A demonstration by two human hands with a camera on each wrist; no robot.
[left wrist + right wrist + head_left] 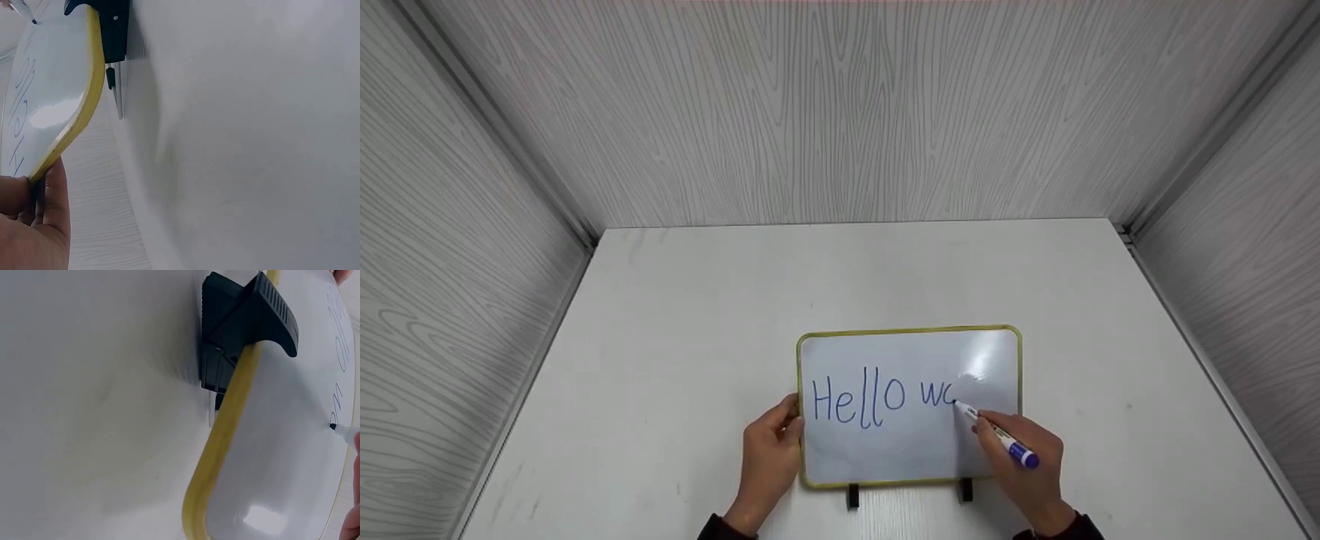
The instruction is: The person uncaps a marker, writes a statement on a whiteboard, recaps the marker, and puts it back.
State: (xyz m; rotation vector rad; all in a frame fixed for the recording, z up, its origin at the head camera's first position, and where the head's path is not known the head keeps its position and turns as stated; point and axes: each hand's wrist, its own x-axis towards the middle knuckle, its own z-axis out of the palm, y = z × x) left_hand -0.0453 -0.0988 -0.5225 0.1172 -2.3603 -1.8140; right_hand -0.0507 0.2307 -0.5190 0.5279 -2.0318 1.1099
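Note:
A small whiteboard (885,457) with a yellow frame leans on a stand with black clips (225,332). Blue handwriting (855,401) on it reads "Hello wo", the last letter partly behind the pen tip. My left hand (771,454) grips the board's left edge, thumb on the front and fingers behind, as the left wrist view shows. My right hand (1024,461) pinches a white marker (997,435) with a blue end. Its dark tip touches the board at the last letter. In the right wrist view only part of the right fingers (353,517) shows.
The board stands on a white tabletop (697,300) near its front side. Grey wood-grain panels (855,112) rise at the back and on both sides. Two black stand feet (853,496) jut out below the board. Thin stand legs (118,93) show behind it.

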